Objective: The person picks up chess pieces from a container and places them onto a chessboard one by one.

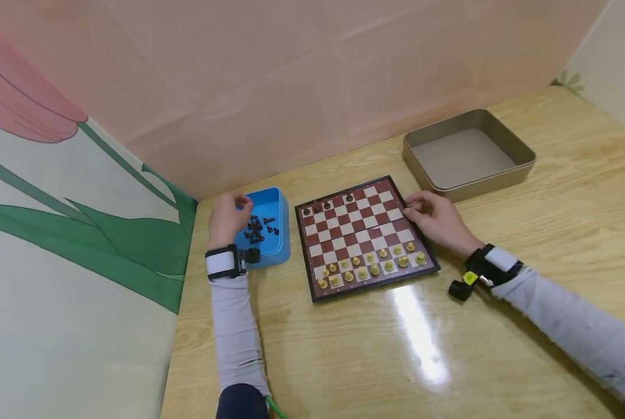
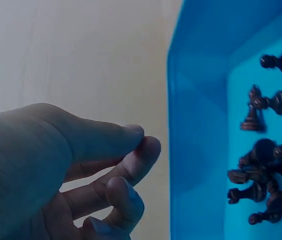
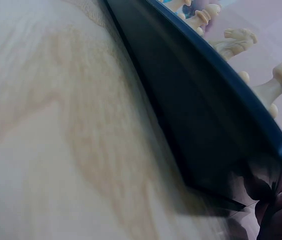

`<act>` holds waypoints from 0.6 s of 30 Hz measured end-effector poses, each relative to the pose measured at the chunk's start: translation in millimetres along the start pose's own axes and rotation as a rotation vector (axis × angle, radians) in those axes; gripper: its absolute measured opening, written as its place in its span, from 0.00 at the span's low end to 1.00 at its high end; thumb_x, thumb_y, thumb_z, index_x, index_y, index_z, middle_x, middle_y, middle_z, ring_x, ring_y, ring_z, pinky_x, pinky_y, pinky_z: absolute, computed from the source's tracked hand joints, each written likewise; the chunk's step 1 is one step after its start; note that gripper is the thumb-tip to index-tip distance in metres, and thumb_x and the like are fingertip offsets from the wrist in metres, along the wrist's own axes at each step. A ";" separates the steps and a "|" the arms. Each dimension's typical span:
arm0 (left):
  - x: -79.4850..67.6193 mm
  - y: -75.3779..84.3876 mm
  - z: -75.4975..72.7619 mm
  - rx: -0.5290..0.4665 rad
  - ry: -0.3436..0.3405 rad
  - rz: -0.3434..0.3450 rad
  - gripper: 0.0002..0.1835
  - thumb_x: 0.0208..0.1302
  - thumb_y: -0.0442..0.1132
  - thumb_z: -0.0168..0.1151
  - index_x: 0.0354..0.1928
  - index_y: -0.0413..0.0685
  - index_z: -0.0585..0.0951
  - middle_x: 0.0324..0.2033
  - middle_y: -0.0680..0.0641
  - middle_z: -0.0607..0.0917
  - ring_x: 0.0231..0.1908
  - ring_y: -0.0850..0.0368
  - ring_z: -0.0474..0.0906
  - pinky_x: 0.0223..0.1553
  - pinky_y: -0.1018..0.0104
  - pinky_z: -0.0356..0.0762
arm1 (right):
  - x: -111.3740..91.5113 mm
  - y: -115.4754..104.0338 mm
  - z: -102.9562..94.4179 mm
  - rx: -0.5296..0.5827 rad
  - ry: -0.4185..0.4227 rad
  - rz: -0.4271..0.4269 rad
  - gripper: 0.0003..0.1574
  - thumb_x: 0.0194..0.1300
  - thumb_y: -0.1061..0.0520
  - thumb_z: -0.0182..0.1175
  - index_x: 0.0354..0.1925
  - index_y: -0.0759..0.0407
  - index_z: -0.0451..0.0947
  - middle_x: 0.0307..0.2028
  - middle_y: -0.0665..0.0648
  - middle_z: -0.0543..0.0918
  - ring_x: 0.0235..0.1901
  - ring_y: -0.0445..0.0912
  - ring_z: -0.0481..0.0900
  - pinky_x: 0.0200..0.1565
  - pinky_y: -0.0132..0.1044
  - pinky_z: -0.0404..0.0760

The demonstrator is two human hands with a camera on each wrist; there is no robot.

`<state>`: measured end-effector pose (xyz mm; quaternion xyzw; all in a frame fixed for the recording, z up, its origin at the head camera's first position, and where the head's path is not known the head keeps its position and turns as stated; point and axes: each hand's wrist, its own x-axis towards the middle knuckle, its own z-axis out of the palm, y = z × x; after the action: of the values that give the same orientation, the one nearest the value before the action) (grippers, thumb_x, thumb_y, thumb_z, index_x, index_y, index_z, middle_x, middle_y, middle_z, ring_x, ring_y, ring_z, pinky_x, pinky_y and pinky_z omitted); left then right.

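Observation:
My left hand (image 1: 230,218) is over the left rim of a blue box (image 1: 278,250). In the left wrist view its thumb and forefinger tips come together with no piece showing between them, the other fingers loosely bent. Dark chess pieces (image 2: 263,160) lie in a heap on the box floor. My right hand (image 1: 438,218) holds the right edge of a folding chessboard (image 1: 357,233). Yellowish pieces (image 1: 375,269) stand in two rows along its near side. Several dark pieces (image 1: 349,198) stand at the far left part of the board.
An uncovered beige tin (image 1: 469,154) sits behind and right of the board. A pink cloth wall (image 1: 318,75) rises at the table's back, and a panel with painted leaves (image 1: 134,250) borders the left side. Light glares on the wooden table (image 1: 344,349) in front.

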<state>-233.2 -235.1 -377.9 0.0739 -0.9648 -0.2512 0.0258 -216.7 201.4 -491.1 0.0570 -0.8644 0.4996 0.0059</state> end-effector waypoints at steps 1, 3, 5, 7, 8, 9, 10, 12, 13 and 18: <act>0.7 -1.3 0.6 0.011 -0.003 -0.004 0.13 0.80 0.43 0.60 0.55 0.43 0.86 0.50 0.40 0.87 0.47 0.44 0.81 0.48 0.49 0.80 | 0.2 0.2 0.3 0.002 0.000 0.001 0.22 0.79 0.50 0.62 0.62 0.62 0.79 0.46 0.64 0.87 0.49 0.53 0.83 0.49 0.35 0.73; 1.4 -3.3 1.7 0.029 -0.012 -0.012 0.13 0.80 0.42 0.61 0.54 0.42 0.86 0.49 0.40 0.87 0.46 0.44 0.81 0.47 0.49 0.80 | 0.5 0.3 0.8 0.004 0.001 0.001 0.21 0.79 0.50 0.62 0.62 0.62 0.79 0.46 0.64 0.86 0.49 0.53 0.83 0.49 0.34 0.73; 1.8 -4.6 2.5 0.045 -0.024 -0.023 0.13 0.80 0.42 0.61 0.54 0.42 0.86 0.49 0.39 0.87 0.46 0.43 0.82 0.48 0.49 0.80 | 0.7 0.4 1.1 0.003 0.000 0.003 0.22 0.79 0.50 0.63 0.62 0.62 0.79 0.47 0.63 0.86 0.49 0.53 0.83 0.48 0.34 0.73; 1.5 -5.5 2.6 0.058 -0.041 -0.040 0.13 0.80 0.42 0.61 0.55 0.42 0.86 0.50 0.39 0.88 0.47 0.43 0.83 0.49 0.48 0.81 | 0.8 0.4 1.3 0.004 -0.001 0.006 0.21 0.79 0.50 0.62 0.62 0.61 0.79 0.47 0.63 0.87 0.49 0.53 0.83 0.47 0.33 0.74; 1.1 -5.8 2.4 0.066 -0.054 -0.049 0.13 0.80 0.42 0.61 0.55 0.41 0.86 0.51 0.38 0.88 0.48 0.43 0.83 0.50 0.48 0.81 | 0.8 0.4 1.3 0.001 -0.001 0.005 0.21 0.79 0.50 0.62 0.62 0.62 0.79 0.47 0.63 0.87 0.49 0.53 0.83 0.47 0.32 0.74; 0.8 -6.1 2.0 0.073 -0.069 -0.062 0.14 0.80 0.42 0.60 0.56 0.41 0.86 0.51 0.38 0.88 0.49 0.42 0.83 0.50 0.47 0.81 | 0.8 0.3 1.3 0.002 -0.002 0.005 0.21 0.79 0.50 0.62 0.62 0.61 0.79 0.47 0.63 0.87 0.49 0.53 0.83 0.46 0.31 0.74; 0.3 -6.1 1.5 0.077 -0.085 -0.076 0.14 0.80 0.42 0.60 0.56 0.41 0.86 0.52 0.38 0.87 0.50 0.42 0.83 0.51 0.46 0.81 | 0.8 0.3 1.3 0.002 -0.001 0.004 0.21 0.79 0.50 0.62 0.62 0.61 0.79 0.47 0.63 0.87 0.49 0.53 0.83 0.46 0.31 0.74; -0.4 -5.9 0.5 0.091 -0.118 -0.095 0.15 0.81 0.42 0.59 0.58 0.42 0.85 0.55 0.38 0.87 0.52 0.41 0.82 0.53 0.45 0.81 | 0.8 0.4 1.2 0.003 0.001 0.002 0.21 0.79 0.50 0.62 0.61 0.61 0.79 0.47 0.63 0.87 0.49 0.53 0.83 0.46 0.30 0.74; -0.7 -5.4 0.0 0.095 -0.132 -0.103 0.15 0.81 0.42 0.59 0.59 0.42 0.85 0.55 0.38 0.87 0.53 0.41 0.82 0.54 0.45 0.81 | 0.8 0.6 1.2 0.002 0.002 0.000 0.21 0.79 0.50 0.63 0.61 0.61 0.79 0.47 0.63 0.87 0.49 0.53 0.83 0.46 0.30 0.74; 0.9 -1.8 -0.2 0.136 -0.232 -0.131 0.16 0.82 0.43 0.57 0.62 0.45 0.83 0.58 0.38 0.86 0.56 0.40 0.81 0.57 0.43 0.80 | 0.3 1.9 0.8 0.001 0.006 -0.006 0.21 0.79 0.51 0.63 0.61 0.62 0.79 0.46 0.63 0.87 0.49 0.53 0.84 0.48 0.32 0.74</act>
<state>-233.8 -236.9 -378.6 0.1085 -0.9691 -0.1935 -0.1075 -217.2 201.6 -493.1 0.0582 -0.8639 0.5002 0.0100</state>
